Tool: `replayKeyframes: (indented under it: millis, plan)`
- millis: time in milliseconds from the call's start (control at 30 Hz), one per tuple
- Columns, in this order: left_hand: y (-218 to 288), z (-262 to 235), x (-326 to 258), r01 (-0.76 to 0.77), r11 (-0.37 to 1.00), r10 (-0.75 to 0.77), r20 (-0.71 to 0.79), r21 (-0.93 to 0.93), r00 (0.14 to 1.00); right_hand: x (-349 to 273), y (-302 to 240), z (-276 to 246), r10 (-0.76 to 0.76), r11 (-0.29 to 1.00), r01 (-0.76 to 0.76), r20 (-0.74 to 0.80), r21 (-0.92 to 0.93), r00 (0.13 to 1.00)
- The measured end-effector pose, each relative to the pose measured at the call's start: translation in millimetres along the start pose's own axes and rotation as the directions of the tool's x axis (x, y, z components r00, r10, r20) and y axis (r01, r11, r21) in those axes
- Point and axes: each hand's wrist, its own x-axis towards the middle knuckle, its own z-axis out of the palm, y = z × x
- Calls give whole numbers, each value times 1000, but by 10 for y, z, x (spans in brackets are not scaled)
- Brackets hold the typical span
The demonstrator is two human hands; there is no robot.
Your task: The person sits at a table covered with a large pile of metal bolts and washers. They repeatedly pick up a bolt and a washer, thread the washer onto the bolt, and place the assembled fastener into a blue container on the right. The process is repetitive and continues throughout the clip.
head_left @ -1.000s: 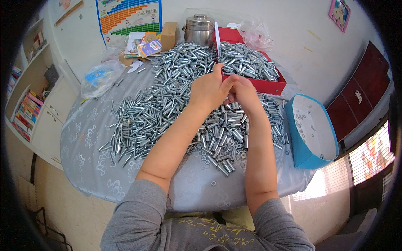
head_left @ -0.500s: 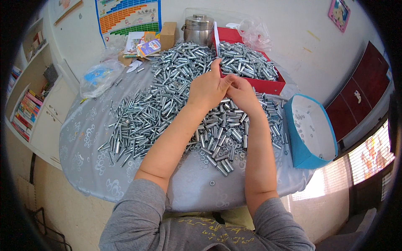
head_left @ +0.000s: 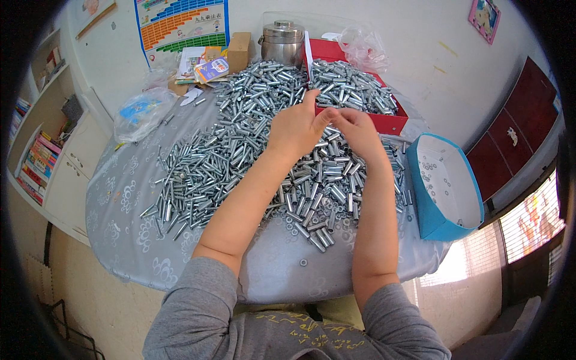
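Over sleeve pile (head_left: 240, 150) | both hands: L (head_left: 294, 127) + R (head_left: 359, 129) fingertips pinching one small sleeve (head_left: 329, 110)

A: What packaging and signage is in front of you?
B: Colourful striped wall chart (head_left: 183, 24) on the wall at your far left. Below it, a small brown cardboard box (head_left: 239, 51) with printed leaflets (head_left: 204, 65) beside it.
A: Anything else?
B: Red box (head_left: 390, 122) at the far edge, blue box with white inside (head_left: 445, 189) at your right. Clear plastic bag with blue print (head_left: 141, 113) on your left. Small pink-framed picture (head_left: 485, 18) on the wall, upper right.
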Motion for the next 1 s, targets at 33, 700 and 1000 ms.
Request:
replayKeyframes:
  millis: [33, 700, 1000]
  plan:
    - [13, 17, -8, -1, 1000, 0, -8, -24, 1000, -4, 7, 49, 18, 999, -21, 85, 33, 996]
    - [-16, 81, -32, 90, 995, -96, 162, 42, 982, -9, 0, -50, 162, 987, -160, 230, -29, 960]
    - [-208, -56, 42, 299, 901, -352, 127, 313, 927, -98, 252, -302, 86, 924, -130, -137, -359, 987]
